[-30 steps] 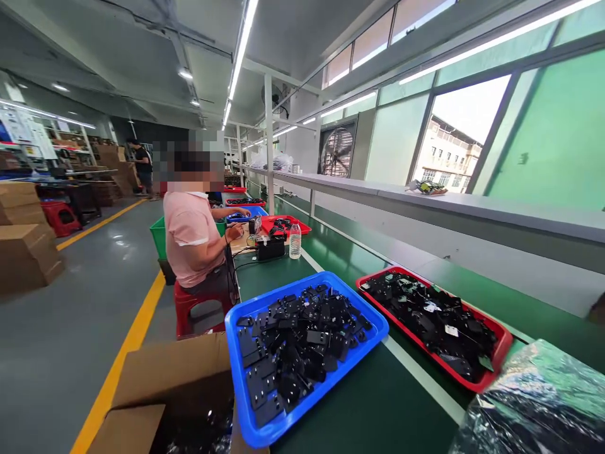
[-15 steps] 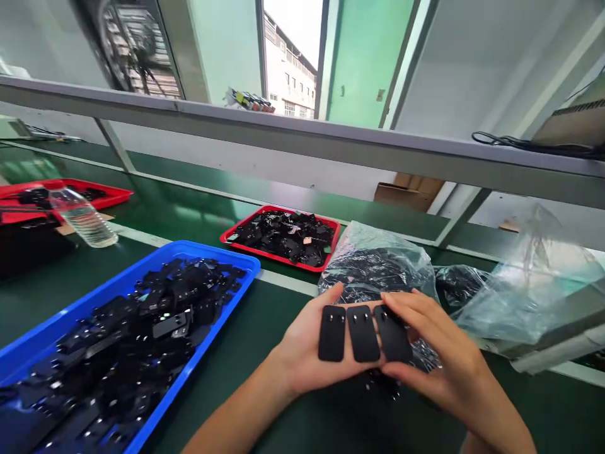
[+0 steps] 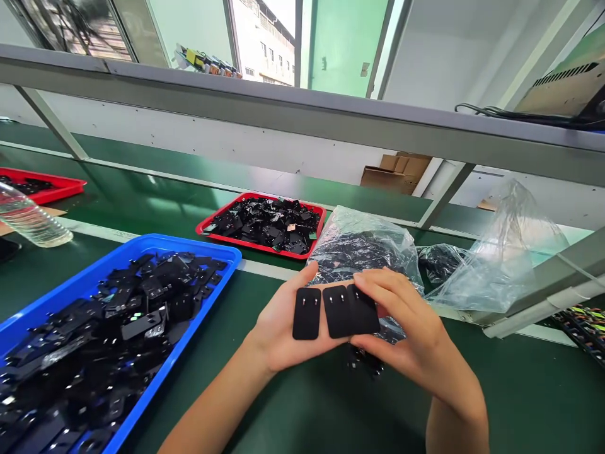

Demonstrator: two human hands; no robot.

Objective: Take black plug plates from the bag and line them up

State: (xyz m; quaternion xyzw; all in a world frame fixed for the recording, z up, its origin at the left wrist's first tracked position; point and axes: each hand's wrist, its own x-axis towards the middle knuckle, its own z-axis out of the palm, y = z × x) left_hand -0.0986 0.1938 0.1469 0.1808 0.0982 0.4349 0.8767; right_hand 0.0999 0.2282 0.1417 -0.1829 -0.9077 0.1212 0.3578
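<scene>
Palm up, my left hand (image 3: 278, 334) bears small flat black rectangular plates with rounded corners and two shiny metal pins near the top edge. Three of them lie side by side: a left plate (image 3: 306, 320), a middle plate (image 3: 336, 318) and a right plate (image 3: 365, 315). My right hand (image 3: 411, 321) is closed round the right plate, thumb at its lower edge and fingers at the top. The middle and right plates touch or overlap slightly. Below the hands, a few dark pieces (image 3: 366, 362) show, partly hidden.
At left stands a blue tray (image 3: 177, 353) heaped with black parts. Behind it are a red tray (image 3: 258, 248) of black pieces, clear bags (image 3: 363, 221) and a bottle (image 3: 38, 221). A grey shelf beam (image 3: 283, 110) crosses above the green table (image 3: 293, 416).
The view has turned, so hands and trays appear further left. The right plate has moved against the middle one, closing the gap between them.
</scene>
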